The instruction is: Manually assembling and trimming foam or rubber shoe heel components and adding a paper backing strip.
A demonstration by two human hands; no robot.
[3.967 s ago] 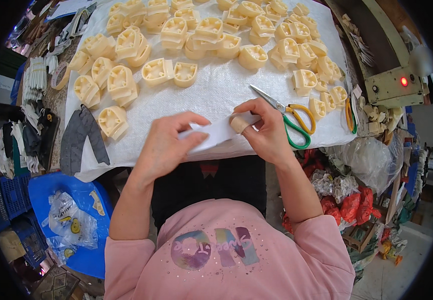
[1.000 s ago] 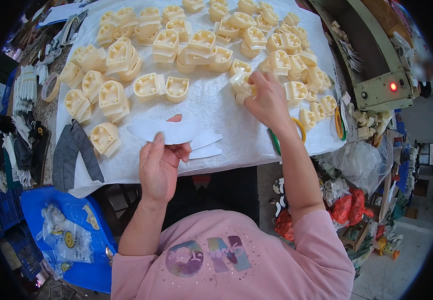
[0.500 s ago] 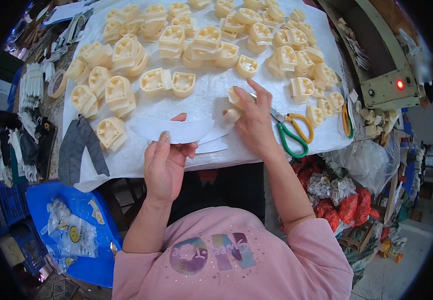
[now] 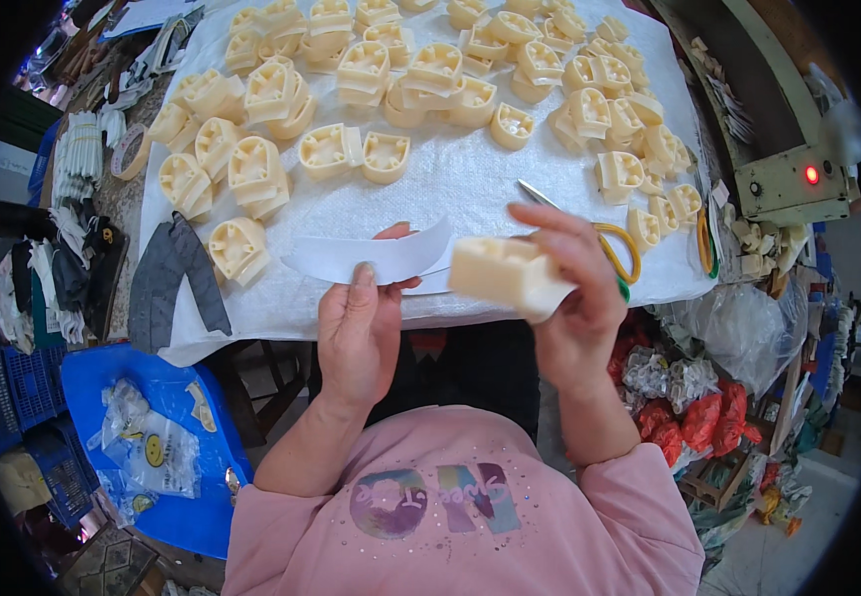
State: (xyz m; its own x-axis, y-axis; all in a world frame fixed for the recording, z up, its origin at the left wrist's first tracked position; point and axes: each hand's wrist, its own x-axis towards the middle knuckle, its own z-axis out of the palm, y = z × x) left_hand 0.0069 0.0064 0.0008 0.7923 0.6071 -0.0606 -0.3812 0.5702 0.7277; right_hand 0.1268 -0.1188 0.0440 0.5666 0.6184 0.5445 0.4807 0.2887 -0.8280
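My left hand (image 4: 359, 333) pinches a thin curved white strip (image 4: 381, 254), thumb on top and fingers beneath. More white strip (image 4: 440, 282) shows just behind it, partly hidden. In my right hand (image 4: 584, 308), blurred by motion, a cream plastic block (image 4: 495, 271) is gripped above the table's near edge, close to the strip. It resembles the hollow D-shaped pieces, like shoe heels, on the table. Scissors (image 4: 633, 250) with yellow and green handles lie behind my right hand, their blades partly covered by it.
Many cream blocks (image 4: 436, 68) crowd the far part of the white table cover (image 4: 460, 199). Dark grey cut pieces (image 4: 170, 283) lie at the left corner. A blue chair (image 4: 102, 397) holds plastic bags. A machine with a red light (image 4: 811, 175) stands at the right.
My right hand has lifted the cream block off the table and brought it nearer to me. My left hand still holds the white strip. The whole view has shifted slightly.
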